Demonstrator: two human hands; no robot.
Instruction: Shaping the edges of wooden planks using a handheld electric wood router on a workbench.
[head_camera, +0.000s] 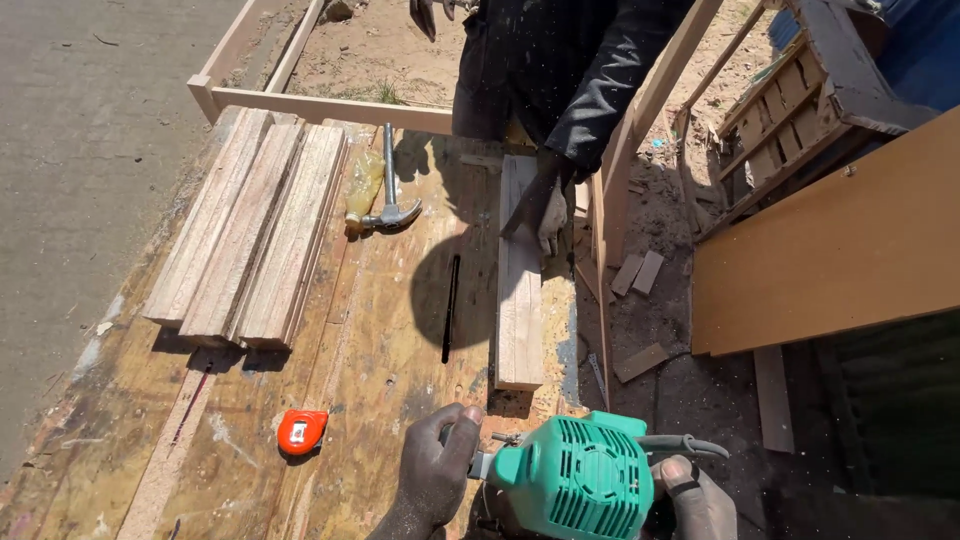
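The left hand (437, 470) at the bottom centre wraps its fingers around the side grip of a green power tool (575, 477); the right hand (697, 497), lower right, closes on the tool's other side. Just beyond the tool lies a wooden plank (519, 300), running up the frame on the worn plywood bench (330, 400). Left of it sit an orange tape measure (301, 431) and a black pencil (450, 308). Farther up, a co-worker's gloved hand (549, 212) presses the plank's far end, near a claw hammer (390, 195) and stacked boards (245, 235).

Outdoors, harsh sun; pavement (70, 150), dirt ground (690, 390).
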